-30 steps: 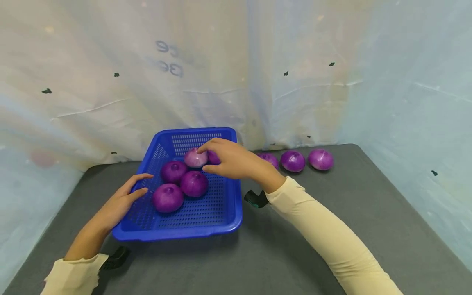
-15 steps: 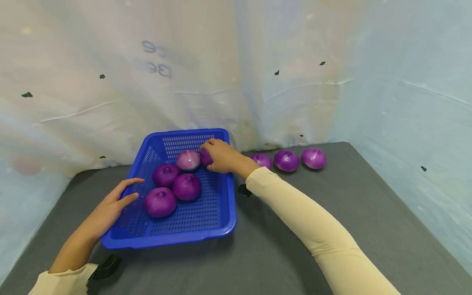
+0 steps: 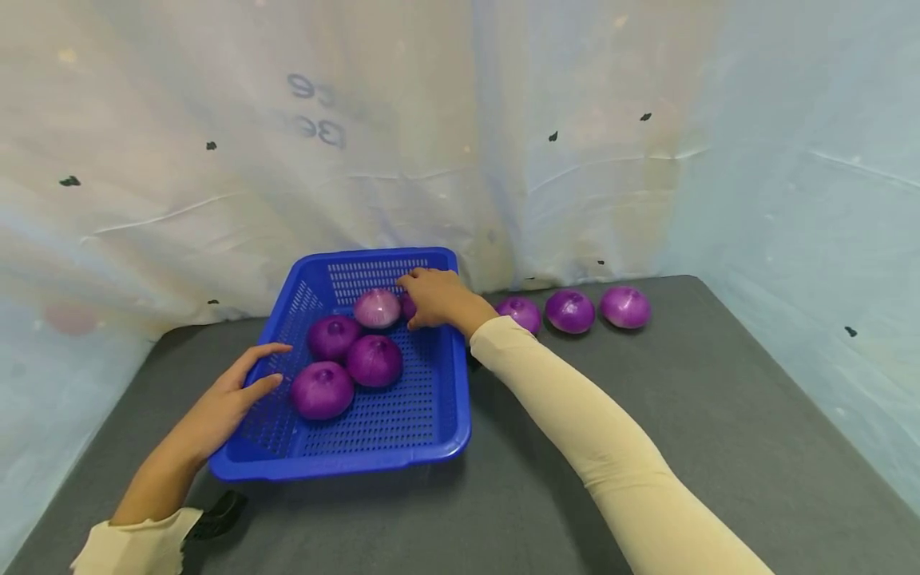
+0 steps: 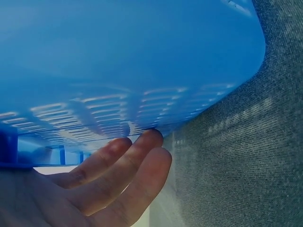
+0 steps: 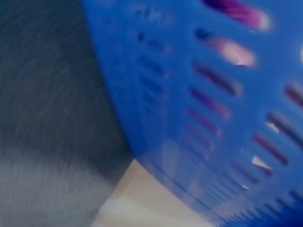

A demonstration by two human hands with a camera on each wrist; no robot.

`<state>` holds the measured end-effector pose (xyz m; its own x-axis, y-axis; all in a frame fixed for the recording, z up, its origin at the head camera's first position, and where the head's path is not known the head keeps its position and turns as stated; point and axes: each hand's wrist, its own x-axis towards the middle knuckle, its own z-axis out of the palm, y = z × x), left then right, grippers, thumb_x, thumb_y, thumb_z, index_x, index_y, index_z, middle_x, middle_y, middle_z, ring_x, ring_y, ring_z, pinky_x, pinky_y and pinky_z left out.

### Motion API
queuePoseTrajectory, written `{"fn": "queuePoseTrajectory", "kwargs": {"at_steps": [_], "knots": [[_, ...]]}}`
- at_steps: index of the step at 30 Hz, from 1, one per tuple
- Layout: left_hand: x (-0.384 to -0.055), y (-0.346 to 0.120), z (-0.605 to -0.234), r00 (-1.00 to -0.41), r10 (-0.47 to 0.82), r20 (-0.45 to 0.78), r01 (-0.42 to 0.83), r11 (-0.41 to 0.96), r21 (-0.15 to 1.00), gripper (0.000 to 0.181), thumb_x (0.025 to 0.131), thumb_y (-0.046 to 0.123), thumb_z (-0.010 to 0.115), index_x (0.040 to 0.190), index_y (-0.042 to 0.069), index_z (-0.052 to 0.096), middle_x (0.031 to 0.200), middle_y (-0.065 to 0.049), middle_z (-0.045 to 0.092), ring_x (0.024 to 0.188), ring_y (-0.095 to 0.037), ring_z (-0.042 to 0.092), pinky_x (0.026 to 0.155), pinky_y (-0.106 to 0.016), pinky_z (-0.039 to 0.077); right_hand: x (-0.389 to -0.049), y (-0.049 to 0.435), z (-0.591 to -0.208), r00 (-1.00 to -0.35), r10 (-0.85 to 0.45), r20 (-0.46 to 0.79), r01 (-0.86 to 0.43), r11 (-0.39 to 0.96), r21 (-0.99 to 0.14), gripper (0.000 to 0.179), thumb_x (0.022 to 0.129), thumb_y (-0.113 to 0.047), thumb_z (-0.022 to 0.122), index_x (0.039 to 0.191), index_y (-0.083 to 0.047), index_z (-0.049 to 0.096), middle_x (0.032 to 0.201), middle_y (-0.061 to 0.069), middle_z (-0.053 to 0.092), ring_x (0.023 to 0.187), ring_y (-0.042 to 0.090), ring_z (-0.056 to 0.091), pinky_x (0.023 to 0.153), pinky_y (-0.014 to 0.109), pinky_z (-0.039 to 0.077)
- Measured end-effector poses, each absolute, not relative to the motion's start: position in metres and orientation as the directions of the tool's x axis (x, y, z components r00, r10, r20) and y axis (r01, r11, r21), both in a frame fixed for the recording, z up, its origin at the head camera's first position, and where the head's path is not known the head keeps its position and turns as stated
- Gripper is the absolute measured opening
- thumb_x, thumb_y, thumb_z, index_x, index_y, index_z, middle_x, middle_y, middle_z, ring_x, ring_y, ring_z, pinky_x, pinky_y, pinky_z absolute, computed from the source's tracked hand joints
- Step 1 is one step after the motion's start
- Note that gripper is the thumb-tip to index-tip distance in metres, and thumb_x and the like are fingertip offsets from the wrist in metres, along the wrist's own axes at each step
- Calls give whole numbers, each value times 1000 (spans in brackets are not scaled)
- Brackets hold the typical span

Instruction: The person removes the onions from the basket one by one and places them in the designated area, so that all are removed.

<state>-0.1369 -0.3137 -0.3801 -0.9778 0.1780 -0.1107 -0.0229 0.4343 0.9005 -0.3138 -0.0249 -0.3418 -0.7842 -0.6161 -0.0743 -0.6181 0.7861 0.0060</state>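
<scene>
A blue slotted plastic basket (image 3: 431,454) stands on the dark table with several purple onions in it. My left hand (image 3: 228,399) holds its left side, thumb and index finger over the rim; in the left wrist view the other fingers (image 4: 142,177) lie against the outside of the slotted wall. My right hand (image 3: 440,299) reaches over the right rim and grips an onion (image 3: 407,307) in the back right corner, mostly hidden by the hand. Beside it lies a paler pink onion (image 3: 377,308). Left and front of that sit darker onions, one of them in front (image 3: 322,390).
To the right of the basket, a row of three onions lies along the table's back edge, with one in the middle (image 3: 570,311). A plastic sheet (image 3: 402,200) hangs behind the grey table (image 3: 647,415).
My right hand has come down from above the back of the basket and closed round the onion in the corner. The left hand stays at the basket's left side.
</scene>
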Motion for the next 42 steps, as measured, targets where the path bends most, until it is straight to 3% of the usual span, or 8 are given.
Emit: {"fn": "queuePoseTrajectory", "kwargs": {"at_steps": [9, 17, 24, 34, 42], "knots": [[-135, -314, -380, -981, 163, -107, -25, 439, 898, 52, 107, 35, 44, 153, 19, 27, 159, -27, 12, 103, -34, 66, 70, -42, 59, -310, -26, -343, -757, -637, -144, -653, 746, 135, 79, 74, -55, 82, 142, -26, 53, 135, -1, 63, 126, 21, 58, 101, 47, 47], [-136, -315, -381, -982, 154, -111, -32, 445, 895, 52, 107, 34, 44, 153, 18, 26, 159, -29, 12, 104, -35, 65, 70, -42, 59, -307, -28, -341, -758, -632, -162, -651, 748, 125, 83, 73, -56, 82, 144, -27, 51, 139, 0, 61, 127, 19, 57, 111, 44, 33], [-136, -314, -380, -981, 162, -105, -23, 443, 896, 53, 107, 33, 45, 153, 16, 26, 160, -29, 11, 104, -35, 65, 70, -41, 58, -306, -25, -340, -753, -632, -184, -656, 743, 133, 85, 70, -57, 84, 145, -31, 50, 140, -3, 61, 126, 17, 57, 110, 43, 30], [-136, -314, -378, -981, 162, -105, -26, 428, 903, 53, 107, 33, 44, 153, 17, 25, 159, -29, 12, 104, -36, 65, 71, -44, 59, -308, -21, -336, -730, -676, -101, -680, 733, 16, 85, 69, -62, 83, 143, -30, 54, 135, -4, 64, 122, 15, 60, 111, 45, 30], [-135, -313, -379, -981, 145, -129, -49, 457, 888, 53, 107, 34, 43, 154, 17, 24, 159, -30, 12, 104, -36, 66, 70, -46, 59, -304, -14, -344, -724, -687, 69, -685, 702, -196, 91, 71, -65, 80, 148, -28, 48, 148, -2, 53, 139, 13, 45, 112, 44, 32]]}}
